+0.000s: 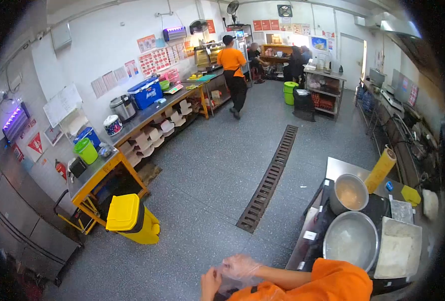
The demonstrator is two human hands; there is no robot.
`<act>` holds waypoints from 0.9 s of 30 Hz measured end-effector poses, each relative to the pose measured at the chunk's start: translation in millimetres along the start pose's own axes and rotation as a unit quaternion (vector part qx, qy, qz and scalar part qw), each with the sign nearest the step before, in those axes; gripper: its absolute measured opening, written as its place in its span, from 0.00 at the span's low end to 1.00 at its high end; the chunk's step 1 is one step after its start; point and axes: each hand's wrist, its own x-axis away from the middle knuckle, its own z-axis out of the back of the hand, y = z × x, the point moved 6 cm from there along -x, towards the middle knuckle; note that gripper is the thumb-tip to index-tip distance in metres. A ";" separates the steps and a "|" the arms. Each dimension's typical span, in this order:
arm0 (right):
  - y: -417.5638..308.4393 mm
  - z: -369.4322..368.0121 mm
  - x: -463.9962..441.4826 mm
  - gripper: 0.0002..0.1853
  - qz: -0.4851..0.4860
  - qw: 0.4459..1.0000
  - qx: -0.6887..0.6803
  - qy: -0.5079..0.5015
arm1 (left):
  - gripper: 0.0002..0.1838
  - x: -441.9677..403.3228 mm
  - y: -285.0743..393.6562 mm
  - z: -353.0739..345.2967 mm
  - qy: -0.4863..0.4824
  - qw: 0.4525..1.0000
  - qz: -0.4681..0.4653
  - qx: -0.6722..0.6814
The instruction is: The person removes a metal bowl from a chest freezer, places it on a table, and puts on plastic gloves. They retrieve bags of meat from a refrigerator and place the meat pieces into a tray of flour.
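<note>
Both hands are low in the head view, close together in front of my body. A thin see-through plastic glove covers my right hand (pixel 240 266), which reaches in from the right below an orange sleeve (pixel 340 276). My left hand (pixel 211 283) is just beside it, fingers closed in a pinch. Between the two hands hangs another piece of thin clear plastic, which looks like a second disposable glove (pixel 226 285); both hands grip it. Its lower part runs out of view.
On my right, a worktop carries a metal bowl (pixel 350 243), a pot (pixel 340 200), a plastic wrap roll (pixel 381 169) and a white tray (pixel 399 251). A yellow bin (pixel 127 215) stands left, and a floor drain (pixel 270 178) crosses ahead. A person in orange (pixel 231 60) walks near the back.
</note>
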 end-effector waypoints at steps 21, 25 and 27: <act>251.2 276.1 -192.1 0.16 -0.356 0.861 -0.064 0.358 | 0.13 -475.1 222.4 -94.0 -0.228 0.856 0.029 0.463; 340.5 355.2 -203.1 0.16 -0.331 0.859 -0.056 0.386 | 0.13 -570.8 271.5 -139.6 -0.191 0.903 0.015 0.385; 366.2 398.6 -203.9 0.15 -0.358 0.870 -0.011 0.340 | 0.13 -609.7 300.3 -163.2 -0.242 0.895 0.038 0.373</act>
